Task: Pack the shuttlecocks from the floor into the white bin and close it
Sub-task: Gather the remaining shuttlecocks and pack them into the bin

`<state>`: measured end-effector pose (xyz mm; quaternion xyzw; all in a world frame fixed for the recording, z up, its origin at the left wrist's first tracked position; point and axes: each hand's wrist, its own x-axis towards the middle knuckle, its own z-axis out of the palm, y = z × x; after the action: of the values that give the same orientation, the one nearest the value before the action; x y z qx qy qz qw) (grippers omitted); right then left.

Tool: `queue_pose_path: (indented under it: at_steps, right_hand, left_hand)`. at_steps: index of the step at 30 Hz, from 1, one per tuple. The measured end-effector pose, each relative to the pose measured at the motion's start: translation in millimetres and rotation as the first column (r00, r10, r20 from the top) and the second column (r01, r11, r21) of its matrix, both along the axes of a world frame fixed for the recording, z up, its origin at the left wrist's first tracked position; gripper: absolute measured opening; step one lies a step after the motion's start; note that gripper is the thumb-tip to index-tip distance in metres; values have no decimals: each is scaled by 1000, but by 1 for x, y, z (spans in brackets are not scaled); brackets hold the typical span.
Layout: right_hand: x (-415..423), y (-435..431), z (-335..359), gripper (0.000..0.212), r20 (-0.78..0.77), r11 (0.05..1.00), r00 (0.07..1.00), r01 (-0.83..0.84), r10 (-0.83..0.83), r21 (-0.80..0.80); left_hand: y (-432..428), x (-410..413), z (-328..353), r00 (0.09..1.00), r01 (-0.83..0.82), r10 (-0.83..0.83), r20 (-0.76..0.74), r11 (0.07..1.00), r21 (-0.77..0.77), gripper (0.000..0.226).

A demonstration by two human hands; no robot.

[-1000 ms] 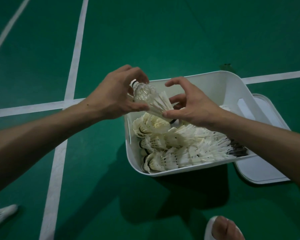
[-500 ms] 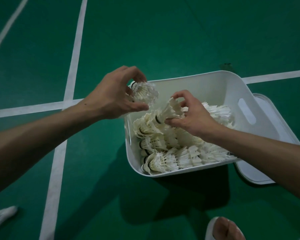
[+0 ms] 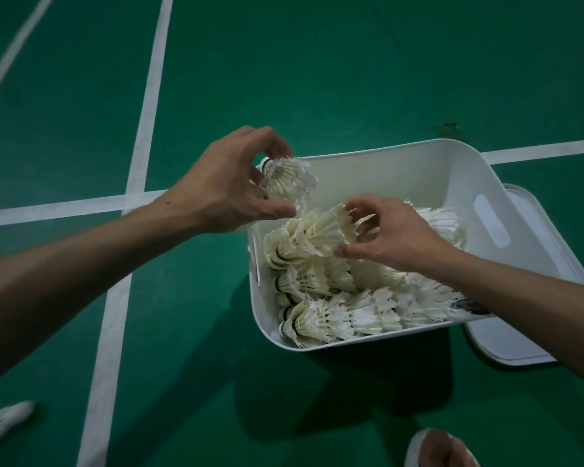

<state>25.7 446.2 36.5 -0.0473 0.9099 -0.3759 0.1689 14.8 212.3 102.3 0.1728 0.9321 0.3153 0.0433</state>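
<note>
A green badminton court floor [image 3: 317,62] fills the view, crossed by painted white lines [image 3: 149,96]; at the nearest edge, bottom right, the tip of a foot [image 3: 442,449] shows; at the bottom left a stray shuttlecock [image 3: 0,423] lies on the floor, well apart from everything else.

Further in stands the white bin [image 3: 385,153], open-topped, with a slot handle in its right wall; packed shuttlecocks [image 3: 351,315] lie on their sides in nested rows along its near wall and left half, cork ends towards the left wall.

Above that pile the right hand [image 3: 395,230] reaches in from the right; its thumb and curled forefinger close around the feather skirt of the top shuttlecock [image 3: 321,227], which lies tilted on the heap.

The left hand [image 3: 223,193] hovers at the bin's far-left corner, apart from the right hand; its fingers and thumb grip a held shuttlecock [image 3: 289,180], cork end up and to the left, feathers frayed, just above the rim.

The lid [image 3: 506,345] lies flat on the floor against the bin's right side, partly hidden by it; the bin is not yet closed.
</note>
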Motion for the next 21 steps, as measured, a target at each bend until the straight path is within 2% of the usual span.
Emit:
queue_pose_path:
  at_steps: [4,8,13,15,18,21]
  right_hand:
    - [-5,-12,-9,76,-36,1000,999,28,-29,-5]
    - [-13,-12,-10,76,-8,1000,1000,26,-26,4]
    - [-11,-1,-2,104,43,1000,999,4,-5,25]
    - [-8,6,4,108,-5,999,999,33,-33,3]
    - [-4,9,16,107,-162,993,983,72,-86,-91]
    - [0,7,26,106,-364,989,931,-22,-32,-143]
  left_hand:
    - [4,0,0,1000,9,-9,6,1000,11,58]
    - [7,0,1,1000,22,-22,19,1000,21,58]
    - [13,3,2,996,67,-67,59,998,-2,63]
    - [16,5,1,995,77,-77,56,997,0,65]
    - [20,4,1,995,76,-75,60,997,-7,67]
    - [26,1,3,995,73,-73,65,997,6,66]
